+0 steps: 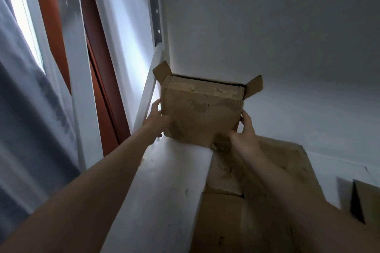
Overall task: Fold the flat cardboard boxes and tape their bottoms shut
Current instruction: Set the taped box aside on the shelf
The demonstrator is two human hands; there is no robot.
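A worn brown cardboard box [202, 113], folded into shape, stands on the white shelf [170, 187] against the back wall. Two of its flaps stick out at the upper left and upper right corners. My left hand [155, 124] grips the box's left side, thumb up along the edge. My right hand [244, 131] grips its lower right corner, fingers on the right side and thumb on the near face. Flat cardboard sheets [253, 191] lie on the shelf under my right forearm, reaching up to the box's base.
A white wall [267, 26] closes the back and right. A perforated metal upright [155, 6] and a white shelf rail [147, 96] run along the left. Further left are a red-brown door frame [96, 72] and a grey curtain [26, 109]. Another cardboard piece [366, 201] shows at the lower right.
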